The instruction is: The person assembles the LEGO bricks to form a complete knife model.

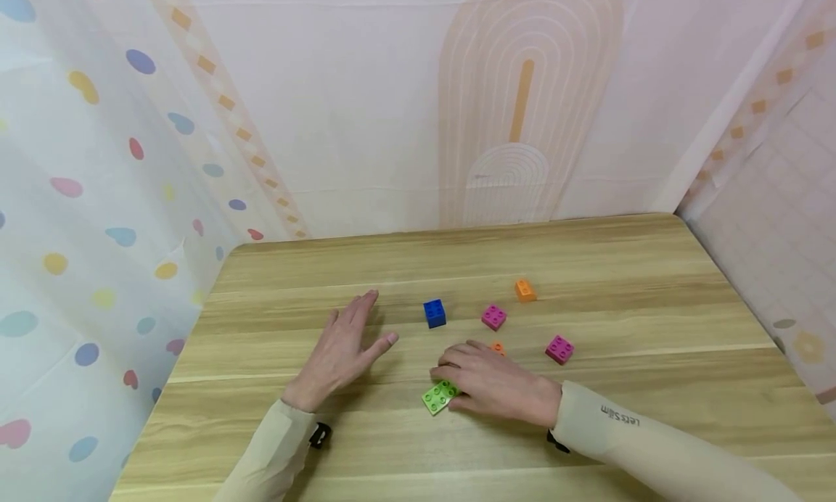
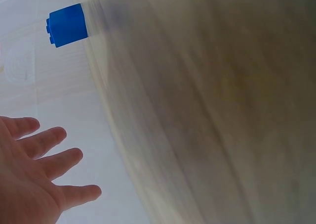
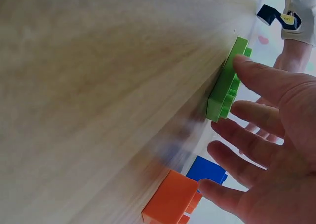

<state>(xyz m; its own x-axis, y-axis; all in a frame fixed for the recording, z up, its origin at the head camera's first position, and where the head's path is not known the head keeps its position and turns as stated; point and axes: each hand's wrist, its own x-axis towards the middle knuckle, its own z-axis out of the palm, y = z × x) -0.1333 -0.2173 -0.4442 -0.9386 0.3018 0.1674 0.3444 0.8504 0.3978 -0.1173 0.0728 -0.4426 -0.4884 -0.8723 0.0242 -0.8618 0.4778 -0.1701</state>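
Observation:
A lime-green building brick [image 1: 439,397] with two rows of studs lies on the wooden table, partly covered by my right hand [image 1: 486,382]. In the right wrist view, my thumb is against one side of the green brick [image 3: 229,83], and the index and middle fingertips are at its other side. An orange brick [image 1: 498,348] shows just beyond that hand, mostly hidden. My left hand [image 1: 342,350] is held over the table with fingers straight and thumb spread, holding nothing. Nearest to it is a blue brick [image 1: 434,313], also in the left wrist view.
Farther back on the table [image 1: 294,270] lie a magenta brick [image 1: 493,317] and a small orange brick [image 1: 525,290]. Another magenta brick [image 1: 559,350] is beyond my right wrist. Patterned curtains [image 1: 366,125] hang behind and beside the table.

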